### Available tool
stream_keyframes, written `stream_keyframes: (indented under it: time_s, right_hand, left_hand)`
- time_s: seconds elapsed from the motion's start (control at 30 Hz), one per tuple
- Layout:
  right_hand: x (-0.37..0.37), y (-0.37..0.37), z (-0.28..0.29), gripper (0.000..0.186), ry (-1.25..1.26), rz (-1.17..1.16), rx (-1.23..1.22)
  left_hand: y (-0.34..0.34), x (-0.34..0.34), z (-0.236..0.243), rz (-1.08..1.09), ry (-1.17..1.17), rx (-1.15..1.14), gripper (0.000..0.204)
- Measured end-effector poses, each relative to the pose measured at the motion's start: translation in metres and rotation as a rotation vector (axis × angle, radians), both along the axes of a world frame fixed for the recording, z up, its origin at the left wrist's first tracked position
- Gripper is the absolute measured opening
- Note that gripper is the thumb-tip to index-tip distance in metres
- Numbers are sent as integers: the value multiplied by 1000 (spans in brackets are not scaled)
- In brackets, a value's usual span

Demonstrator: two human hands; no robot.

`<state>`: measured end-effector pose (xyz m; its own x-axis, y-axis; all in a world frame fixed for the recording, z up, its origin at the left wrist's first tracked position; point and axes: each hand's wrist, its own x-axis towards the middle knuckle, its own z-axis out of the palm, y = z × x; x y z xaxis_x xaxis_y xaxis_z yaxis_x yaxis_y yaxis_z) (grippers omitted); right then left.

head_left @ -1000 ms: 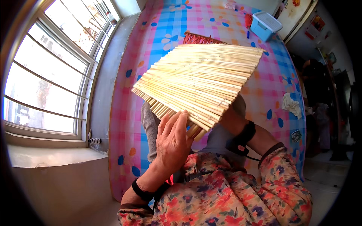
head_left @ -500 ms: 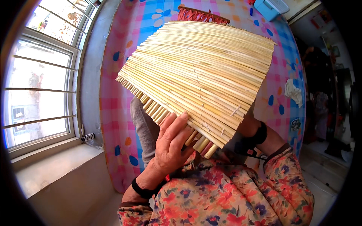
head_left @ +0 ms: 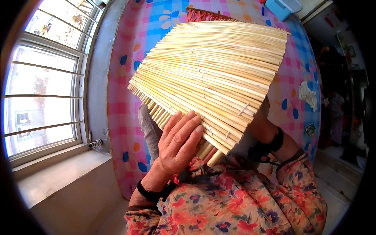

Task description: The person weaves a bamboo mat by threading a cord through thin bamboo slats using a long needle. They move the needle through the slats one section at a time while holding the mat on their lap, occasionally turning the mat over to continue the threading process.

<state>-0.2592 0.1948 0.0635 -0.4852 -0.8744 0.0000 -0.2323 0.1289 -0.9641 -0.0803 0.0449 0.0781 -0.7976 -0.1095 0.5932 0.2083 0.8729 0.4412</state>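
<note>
A wide panel of pale straw-coloured sticks [head_left: 211, 70], laid side by side with small white stitches, spans above my lap. More stick ends [head_left: 158, 113], one reddish, show under its lower left edge. My left hand [head_left: 178, 139] grips that lower edge, its fingers lying close together over the top sticks. My right forearm [head_left: 290, 145], with a black band, reaches under the panel's right side; the right hand is hidden there. My legs, the left one in grey [head_left: 147, 129], are partly covered by the panel.
A checked, flowered mat [head_left: 121, 109] lies beneath me. Behind the panel is a red woven item [head_left: 199, 15]; at back right, a blue lidded tub [head_left: 282, 9]. A white cloth [head_left: 307, 94] lies at right. A barred window [head_left: 45, 98] and sill [head_left: 58, 172] border the left.
The panel has shifted toward me and appears flatter and wider than a second ago. My left hand moved with it, and its fingers now reach further onto the top sticks.
</note>
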Motion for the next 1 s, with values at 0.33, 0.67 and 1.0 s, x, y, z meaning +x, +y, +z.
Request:
stream_keyframes:
  time_s: [0.33,0.67,1.0]
  right_hand:
    - [19,-2,14,25,-119,-45,-105]
    - [36,0,1,21,19,-5,-253]
    - [48,6,-16,11,-59,-80,-245]
  left_hand:
    - [-9,-23,10,110,122,99,36]
    - [-1,-25,3,99,95,121,44]
    - [4,-28,9,86,21,57,45]
